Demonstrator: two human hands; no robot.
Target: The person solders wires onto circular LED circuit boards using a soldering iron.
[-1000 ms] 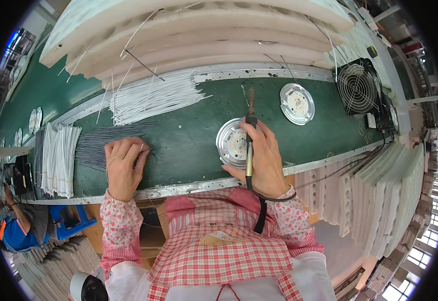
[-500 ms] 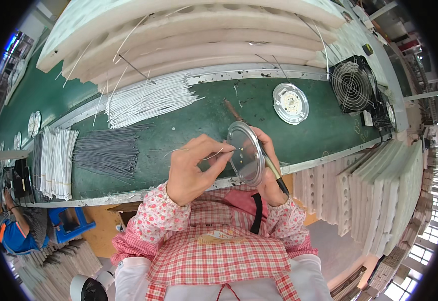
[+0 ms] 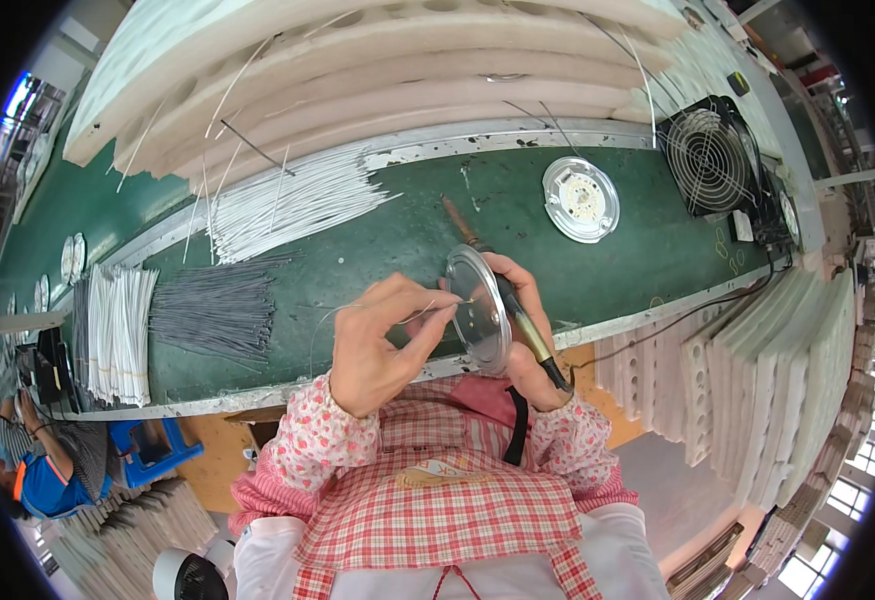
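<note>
My right hand [image 3: 530, 310] is closed around a round shiny metal disc [image 3: 475, 322] and a soldering iron [image 3: 526, 324] together. The disc stands tilted, its recessed face turned toward the left hand. Behind it the iron slants, its brown tip pointing up and left, away from me. With thumb and forefinger my left hand [image 3: 387, 335] pinches a thin wire [image 3: 327, 318] whose end is at the disc's face. Its tail trails out left past the knuckles. Whether the end touches the disc, I cannot tell. A second disc [image 3: 562, 205] with a pale round board lies on the bench.
White wires [image 3: 292, 200] lie fanned at the bench's back edge, with dark wires [image 3: 212, 310] and a bundled white stack [image 3: 119, 335] at left. Large foam trays [image 3: 387, 70] rise behind. A black fan [image 3: 705, 160] stands at right. Another person [image 3: 57, 465] is at far left.
The disc has turned more edge-on and shifted slightly left. More of the soldering iron shows behind it. My left hand still pinches the wire at the disc's face.
</note>
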